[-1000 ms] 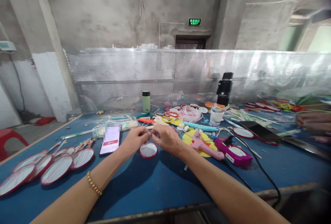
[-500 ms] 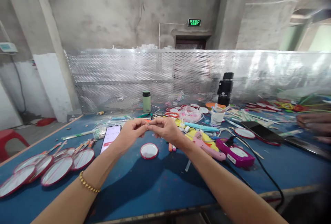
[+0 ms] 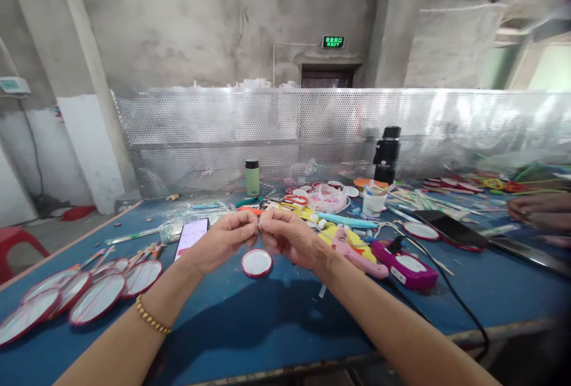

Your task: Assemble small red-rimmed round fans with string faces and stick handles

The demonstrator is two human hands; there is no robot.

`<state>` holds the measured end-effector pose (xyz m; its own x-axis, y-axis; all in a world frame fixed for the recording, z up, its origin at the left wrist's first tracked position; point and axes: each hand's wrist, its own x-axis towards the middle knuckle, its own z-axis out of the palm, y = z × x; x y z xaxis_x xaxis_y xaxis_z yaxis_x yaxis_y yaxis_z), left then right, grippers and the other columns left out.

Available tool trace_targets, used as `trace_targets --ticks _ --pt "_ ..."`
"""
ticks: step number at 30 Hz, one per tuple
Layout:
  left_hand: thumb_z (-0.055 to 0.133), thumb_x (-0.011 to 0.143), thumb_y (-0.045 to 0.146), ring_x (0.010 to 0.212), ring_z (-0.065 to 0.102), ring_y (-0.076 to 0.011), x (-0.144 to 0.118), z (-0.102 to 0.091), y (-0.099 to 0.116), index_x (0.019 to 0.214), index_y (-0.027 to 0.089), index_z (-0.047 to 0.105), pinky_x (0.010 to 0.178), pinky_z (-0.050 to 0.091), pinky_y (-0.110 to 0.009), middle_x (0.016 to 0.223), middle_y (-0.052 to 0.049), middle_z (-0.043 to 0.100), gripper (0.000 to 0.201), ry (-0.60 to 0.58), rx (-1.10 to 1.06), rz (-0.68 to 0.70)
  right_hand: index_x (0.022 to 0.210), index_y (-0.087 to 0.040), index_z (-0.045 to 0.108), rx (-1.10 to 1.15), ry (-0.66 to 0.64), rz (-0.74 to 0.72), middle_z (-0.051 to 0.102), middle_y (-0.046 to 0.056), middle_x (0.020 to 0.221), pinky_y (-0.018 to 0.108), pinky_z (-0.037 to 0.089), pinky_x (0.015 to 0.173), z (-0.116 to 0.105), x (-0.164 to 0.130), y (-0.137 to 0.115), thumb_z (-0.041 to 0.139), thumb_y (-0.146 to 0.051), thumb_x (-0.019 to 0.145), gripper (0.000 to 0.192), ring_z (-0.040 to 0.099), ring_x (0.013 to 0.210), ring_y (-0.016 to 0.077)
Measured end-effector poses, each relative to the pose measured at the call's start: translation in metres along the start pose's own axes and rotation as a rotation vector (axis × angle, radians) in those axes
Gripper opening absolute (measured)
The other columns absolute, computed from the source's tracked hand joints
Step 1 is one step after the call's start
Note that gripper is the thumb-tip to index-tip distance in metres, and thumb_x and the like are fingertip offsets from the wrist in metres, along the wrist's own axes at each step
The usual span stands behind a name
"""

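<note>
The disc (image 3: 256, 262), white with a red rim, lies flat on the counter (image 3: 267, 338), just below both hands and apart from them. The left hand (image 3: 229, 240) is above the disc and a little to its left, its thumb and fingers drawn narrow in a pinch; the right hand (image 3: 289, 237) is above and to its right, pinched just as narrow, and the fingertips of the two meet beyond the disc. Whether they hold something tiny between them I cannot tell. As for progress, the fans (image 3: 98, 300) piled well to the left of the disc have red rims and sticks, so they look further along, whereas the disc shows no stick and seems unfinished; how much remains on it is not clear. The phone (image 3: 194, 236) sits to the left of the disc, partly behind the left arm. Right of the disc lie the pink glue gun (image 3: 354, 255) and, further off, the purple box (image 3: 404, 264). A co-worker's hand (image 3: 530, 210), blurred, is far to the disc's right
</note>
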<state>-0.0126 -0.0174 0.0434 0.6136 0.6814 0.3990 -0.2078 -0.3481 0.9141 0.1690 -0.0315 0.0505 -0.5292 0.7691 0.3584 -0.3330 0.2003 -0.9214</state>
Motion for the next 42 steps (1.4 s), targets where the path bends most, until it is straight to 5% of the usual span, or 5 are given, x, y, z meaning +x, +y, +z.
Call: trace_targets --ticks 12,18,24,31,42 --pt "0.052 0.089 0.035 0.067 0.042 -0.0111 0.002 -0.009 -0.003 0.075 0.015 0.052 0.066 0.035 -0.025 0.071 0.001 0.047 0.024 0.202 0.26 0.103 0.093 -0.013 0.066 -0.011 -0.217 0.221 0.069 0.0 0.07 0.017 0.027 0.03 -0.012 -0.002 0.006 0.066 -0.03 0.08 0.022 0.04 0.031 0.002" --pt "0.055 0.087 0.04 0.065 0.043 -0.0102 0.001 -0.002 0.002 0.079 0.016 0.053 0.063 0.036 -0.023 0.069 0.002 0.047 0.025 0.087 0.27 0.029 0.088 -0.014 0.072 -0.284 -0.153 0.113 0.062 -0.002 0.059 0.017 0.022 0.031 -0.015 -0.002 0.003 0.063 -0.043 0.084 0.032 0.036 0.034 0.0016" --pt "0.059 0.079 0.048 0.075 0.05 -0.0153 -0.003 -0.014 -0.009 0.093 0.017 0.062 0.068 0.042 -0.028 0.087 -0.004 0.059 0.034 0.078 0.81 -0.151 0.102 -0.02 0.069 -0.575 -0.004 0.05 0.063 -0.001 0.075 0.018 0.029 0.038 -0.025 -0.004 -0.012 0.067 -0.048 0.078 0.037 0.037 0.047 0.0045" --pt "0.076 0.051 0.058 0.108 0.054 -0.0321 -0.011 -0.014 -0.026 0.123 0.017 0.056 0.089 0.043 -0.039 0.12 -0.014 0.056 0.086 -0.129 1.156 -0.34 0.115 -0.017 0.057 -0.877 -0.003 0.095 0.059 0.005 0.102 0.02 0.039 0.05 -0.037 -0.011 -0.019 0.073 -0.047 0.072 0.055 0.049 0.063 0.0077" --pt "0.07 0.059 0.059 0.092 0.058 -0.0253 -0.007 -0.011 -0.029 0.11 0.017 0.062 0.078 0.046 -0.033 0.103 -0.008 0.059 0.067 -0.118 1.099 -0.331 0.123 -0.018 0.049 -1.036 -0.036 0.259 0.058 0.006 0.104 0.022 0.045 0.054 -0.038 -0.012 -0.007 0.077 -0.053 0.063 0.074 0.056 0.067 0.0107"
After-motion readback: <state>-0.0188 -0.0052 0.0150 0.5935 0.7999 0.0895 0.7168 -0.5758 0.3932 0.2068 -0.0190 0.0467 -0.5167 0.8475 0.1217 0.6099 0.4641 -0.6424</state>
